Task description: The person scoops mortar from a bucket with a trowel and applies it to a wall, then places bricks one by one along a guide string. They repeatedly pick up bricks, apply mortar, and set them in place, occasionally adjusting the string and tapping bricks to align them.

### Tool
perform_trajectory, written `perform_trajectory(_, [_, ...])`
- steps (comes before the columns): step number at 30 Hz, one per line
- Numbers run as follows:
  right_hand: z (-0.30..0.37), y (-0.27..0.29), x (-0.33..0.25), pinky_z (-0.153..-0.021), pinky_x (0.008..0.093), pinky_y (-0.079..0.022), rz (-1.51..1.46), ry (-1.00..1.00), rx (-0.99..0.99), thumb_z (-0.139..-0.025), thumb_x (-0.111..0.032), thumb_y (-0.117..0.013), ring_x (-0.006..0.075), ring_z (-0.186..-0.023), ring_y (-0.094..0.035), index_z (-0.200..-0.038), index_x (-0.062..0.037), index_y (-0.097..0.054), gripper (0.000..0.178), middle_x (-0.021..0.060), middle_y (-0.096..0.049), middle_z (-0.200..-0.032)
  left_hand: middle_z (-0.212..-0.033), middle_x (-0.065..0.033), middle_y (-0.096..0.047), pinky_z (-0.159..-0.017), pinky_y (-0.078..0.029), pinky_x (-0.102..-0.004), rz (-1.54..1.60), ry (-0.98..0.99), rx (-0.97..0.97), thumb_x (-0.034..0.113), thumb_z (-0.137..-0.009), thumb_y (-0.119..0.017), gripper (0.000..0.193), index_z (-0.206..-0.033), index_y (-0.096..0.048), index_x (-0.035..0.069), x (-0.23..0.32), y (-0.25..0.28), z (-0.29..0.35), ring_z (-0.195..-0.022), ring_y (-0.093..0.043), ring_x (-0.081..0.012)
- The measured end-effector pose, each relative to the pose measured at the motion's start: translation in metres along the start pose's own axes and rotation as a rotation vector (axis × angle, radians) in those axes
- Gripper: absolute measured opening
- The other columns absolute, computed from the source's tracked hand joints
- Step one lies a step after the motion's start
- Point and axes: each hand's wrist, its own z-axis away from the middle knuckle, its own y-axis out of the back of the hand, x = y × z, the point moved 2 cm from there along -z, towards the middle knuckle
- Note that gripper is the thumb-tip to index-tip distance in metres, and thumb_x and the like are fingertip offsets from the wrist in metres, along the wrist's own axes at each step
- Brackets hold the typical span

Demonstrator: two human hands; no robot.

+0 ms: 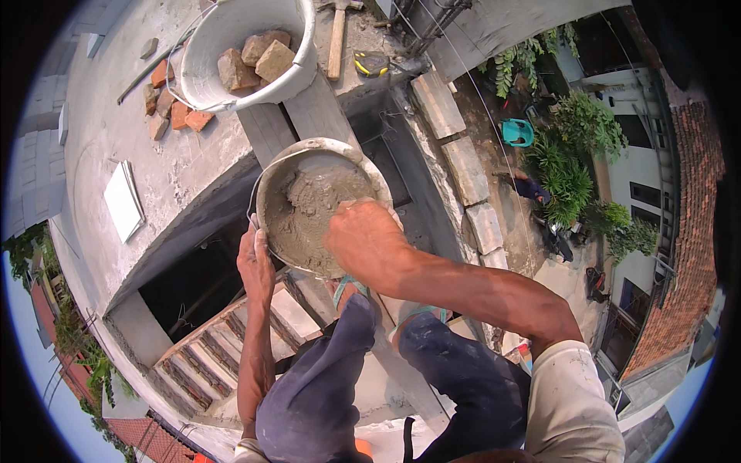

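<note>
A bucket [265, 179] of wet grey mortar [320, 201] stands in front of me on wooden boards, its wire handle hanging at the left. My left hand [255, 258] grips its rim at the near left, fingers against the outer wall. Over the right side of the mortar, my right hand [367, 238] is closed in a fist. Whatever it holds is hidden beneath the fingers and the mortar. Just beyond, a larger white bucket [297, 81] holds several chunks of broken brick [275, 62].
Deep openings flank the boards [266, 131]. Brick pieces [180, 114] and a white tile [123, 202] lie on the left slab. A hammer [336, 42] and tape measure [372, 63] lie beyond. At right, a block wall [465, 170] edges a drop to a yard below.
</note>
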Motion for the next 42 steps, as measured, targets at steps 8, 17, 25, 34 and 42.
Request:
perform_trajectory(8, [-0.052, 0.052, 0.14, -0.088, 0.0461, -0.06, -0.97, 0.124, -0.001, -0.092, -0.043, -0.075, 0.0376, -0.099, -0.076, -0.118, 0.0069, -0.075, 0.056, 0.0273, -0.077, -0.106, -0.128, -0.0088, -0.073, -0.093, -0.058, -0.0363, 0.451, 0.221, -0.285, 0.028, -0.107, -0.066, 0.051, -0.148, -0.059, -0.002, -0.013, 0.024, -0.023, -0.101, -0.07, -0.0146])
perform_trajectory(17, [-0.224, -0.107, 0.306, -0.114, 0.0525, -0.049, -0.036, -0.384, 0.4, -0.089, -0.018, -0.079, 0.0421, -0.142, -0.05, -0.16, -0.0319, -0.043, 0.08, 0.0222, -0.045, -0.156, -0.13, -0.0087, -0.072, -0.099, -0.056, -0.0372, 0.376, 0.169, -0.416, 0.029, -0.106, -0.068, 0.05, -0.145, -0.062, -0.002, -0.011, 0.031, -0.045, -0.112, -0.069, -0.0171])
perform_trajectory(25, [-0.254, -0.115, 0.319, -0.11, 0.0525, -0.051, 0.088, -0.309, 0.365, -0.089, -0.002, -0.071, 0.0407, -0.139, -0.052, -0.157, -0.0422, -0.047, 0.083, 0.0178, -0.049, -0.15, -0.123, -0.0096, -0.074, -0.098, -0.055, -0.0349, 0.335, 0.158, -0.336, 0.034, -0.106, -0.069, 0.055, -0.145, -0.059, -0.004, -0.011, 0.048, -0.023, -0.107, -0.071, -0.0161])
perform_trajectory(34, [-0.19, -0.101, 0.308, -0.104, 0.0482, -0.056, -0.746, -0.307, 0.782, -0.085, -0.016, -0.084, 0.0332, -0.128, -0.061, -0.145, -0.0146, -0.057, 0.067, 0.0199, -0.061, -0.132, -0.125, -0.0148, -0.073, -0.097, -0.057, -0.0326, 0.375, -0.054, -0.078, 0.024, -0.107, -0.068, 0.046, -0.142, -0.06, -0.005, 0.013, 0.057, -0.026, -0.111, -0.071, -0.0189])
perform_trajectory(42, [-0.053, 0.014, 0.194, -0.109, 0.0417, -0.052, -1.731, 0.22, 0.53, -0.091, -0.018, -0.082, 0.0203, -0.123, -0.063, -0.137, -0.0115, -0.053, 0.054, 0.0088, -0.064, -0.126, -0.128, -0.016, -0.071, -0.102, -0.056, -0.0354, 0.358, -0.535, -0.077, 0.02, -0.106, -0.067, 0.042, -0.14, -0.061, -0.004, 0.131, 0.024, -0.024, -0.116, -0.069, -0.0213])
